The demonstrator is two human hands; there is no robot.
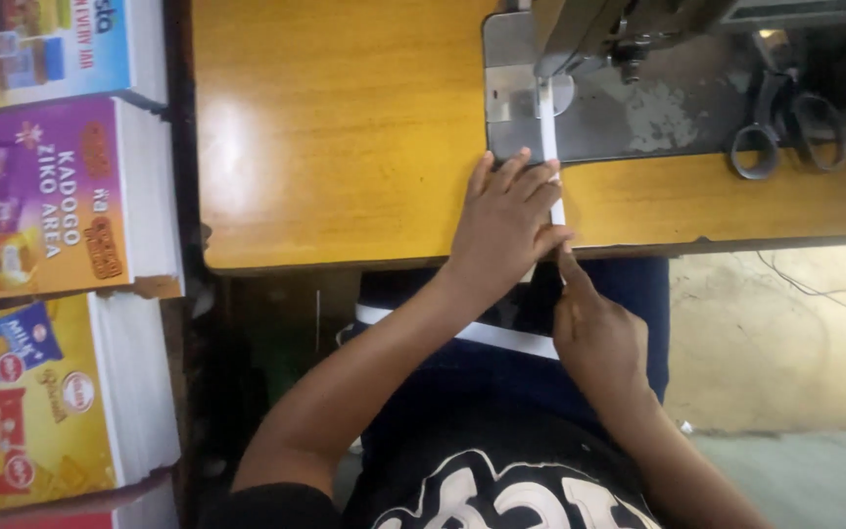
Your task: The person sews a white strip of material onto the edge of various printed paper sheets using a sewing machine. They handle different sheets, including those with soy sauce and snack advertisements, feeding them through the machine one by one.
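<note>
My left hand (503, 220) lies flat, palm down, fingers stretched out and close together, on the front edge of the glossy yellow-brown wooden sewing table (345, 127). Its fingertips press on the narrow white fabric strip (549, 147), just in front of the grey metal sewing machine bed (638, 108). My right hand (594, 328) sits nearer my body than the table's front edge, loosely curled, with the forefinger pointing up toward that edge and touching the strip where it drops off the table. I cannot tell whether the other fingers pinch anything.

The white strip runs from under the machine's presser foot (547, 73), across the grey bed, beneath my left fingertips, over the table's edge and down onto my dark blue lap, where a further length of it lies crosswise (482, 333).

On the machine bed, to the right of the presser foot, a pair of black-handled scissors (785, 122) rests with its loops toward the table's front edge. Well to the left of the table, past a dark gap, stands a row of colourful printed cardboard boxes (51, 196), yellow, purple and blue. Right of my lap, below the table's edge, there is a pale concrete floor (785, 333) with a thin dark cable lying on it.
</note>
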